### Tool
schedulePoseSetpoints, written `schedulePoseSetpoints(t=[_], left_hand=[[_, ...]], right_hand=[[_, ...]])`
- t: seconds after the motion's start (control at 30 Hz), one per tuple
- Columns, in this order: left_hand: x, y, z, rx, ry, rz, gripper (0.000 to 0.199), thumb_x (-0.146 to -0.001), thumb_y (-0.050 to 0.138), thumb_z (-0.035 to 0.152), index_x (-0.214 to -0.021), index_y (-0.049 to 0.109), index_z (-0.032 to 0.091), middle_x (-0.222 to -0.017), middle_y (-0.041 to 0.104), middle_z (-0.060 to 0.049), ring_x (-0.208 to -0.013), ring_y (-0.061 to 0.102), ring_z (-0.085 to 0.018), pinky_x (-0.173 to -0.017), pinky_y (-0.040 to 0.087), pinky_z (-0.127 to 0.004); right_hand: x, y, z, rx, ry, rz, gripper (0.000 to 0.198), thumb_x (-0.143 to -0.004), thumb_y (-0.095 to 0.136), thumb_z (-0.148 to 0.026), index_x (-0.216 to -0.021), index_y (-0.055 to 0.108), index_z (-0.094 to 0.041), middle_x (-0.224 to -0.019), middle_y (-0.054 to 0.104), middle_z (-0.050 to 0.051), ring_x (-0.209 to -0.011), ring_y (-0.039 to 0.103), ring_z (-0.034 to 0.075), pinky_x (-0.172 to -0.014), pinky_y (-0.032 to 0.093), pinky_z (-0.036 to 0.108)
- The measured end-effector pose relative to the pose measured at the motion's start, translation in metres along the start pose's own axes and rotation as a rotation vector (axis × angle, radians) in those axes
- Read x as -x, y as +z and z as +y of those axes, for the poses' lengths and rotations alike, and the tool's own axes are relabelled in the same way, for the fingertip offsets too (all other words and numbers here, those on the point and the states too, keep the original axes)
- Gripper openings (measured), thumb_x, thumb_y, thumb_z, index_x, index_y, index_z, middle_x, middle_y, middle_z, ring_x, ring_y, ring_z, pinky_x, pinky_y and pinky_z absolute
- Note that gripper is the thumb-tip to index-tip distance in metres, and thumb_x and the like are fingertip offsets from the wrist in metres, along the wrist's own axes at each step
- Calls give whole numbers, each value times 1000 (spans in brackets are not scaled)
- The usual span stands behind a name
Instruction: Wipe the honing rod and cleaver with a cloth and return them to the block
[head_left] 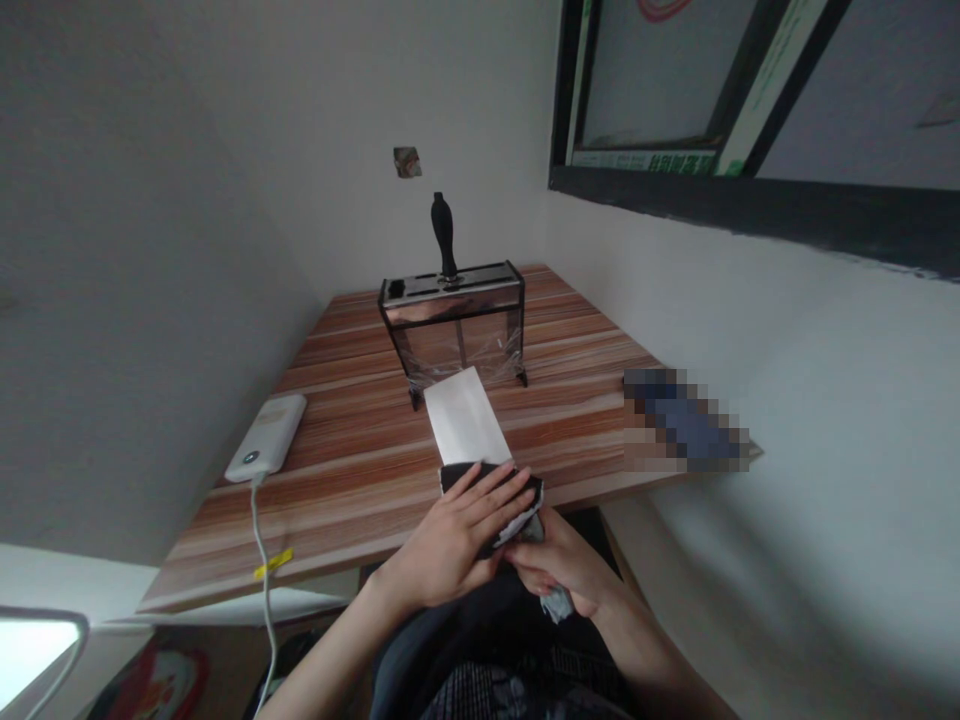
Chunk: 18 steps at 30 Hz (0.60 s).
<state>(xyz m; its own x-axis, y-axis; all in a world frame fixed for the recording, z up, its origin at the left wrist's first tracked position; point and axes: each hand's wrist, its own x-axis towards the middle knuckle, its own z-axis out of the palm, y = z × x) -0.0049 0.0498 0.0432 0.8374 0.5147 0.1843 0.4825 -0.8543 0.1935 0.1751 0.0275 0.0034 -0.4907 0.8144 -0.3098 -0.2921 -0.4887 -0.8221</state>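
Observation:
Between my hands lies a flat, pale rectangular piece (469, 415), pointing away from me past the table's near edge; it resembles a broad blade. A black sheet (457, 478) with a ragged white edge covers its near end. My left hand (469, 525) lies on the black sheet, fingers stretched flat. Lower right, my right hand (562, 565) is closed around a crumpled grey-white wrapping (557, 604), whose ends show above and below its fingers. What is inside the wrapping is hidden. Beyond stands a knife holder (454, 310) with a slotted metal top and a black handle (443, 235) upright in it.
A white power bank (268, 437) with a white cable (262, 550) lies at the left of the wood-grain table (352, 430). Yellow tape (273, 563) is near the front edge. A blurred dark object (686, 420) sits at the right, by the wall.

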Motion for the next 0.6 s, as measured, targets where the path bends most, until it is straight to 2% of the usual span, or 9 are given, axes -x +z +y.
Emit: schedulePoseSetpoints(t=[0.27, 0.6], left_hand=[[-6, -5, -7, -54, -96, 74, 64, -93, 41, 21, -152, 17, 20, -159, 19, -4, -148, 10, -22, -119, 14, -49], [-27, -30, -44, -108, -284, 219, 60, -94, 39, 22, -152, 21, 21, -159, 20, -6, -148, 10, -22, -119, 13, -49]], right_hand=[[1, 2, -3, 17, 0, -23, 39, -60, 78, -36, -74, 46, -20, -45, 38, -13, -31, 26, 1, -33, 19, 17], [-2, 1, 0, -43, 17, -84, 42, -60, 82, -34, -68, 43, -20, -41, 35, -15, -30, 23, -1, -32, 20, 15]])
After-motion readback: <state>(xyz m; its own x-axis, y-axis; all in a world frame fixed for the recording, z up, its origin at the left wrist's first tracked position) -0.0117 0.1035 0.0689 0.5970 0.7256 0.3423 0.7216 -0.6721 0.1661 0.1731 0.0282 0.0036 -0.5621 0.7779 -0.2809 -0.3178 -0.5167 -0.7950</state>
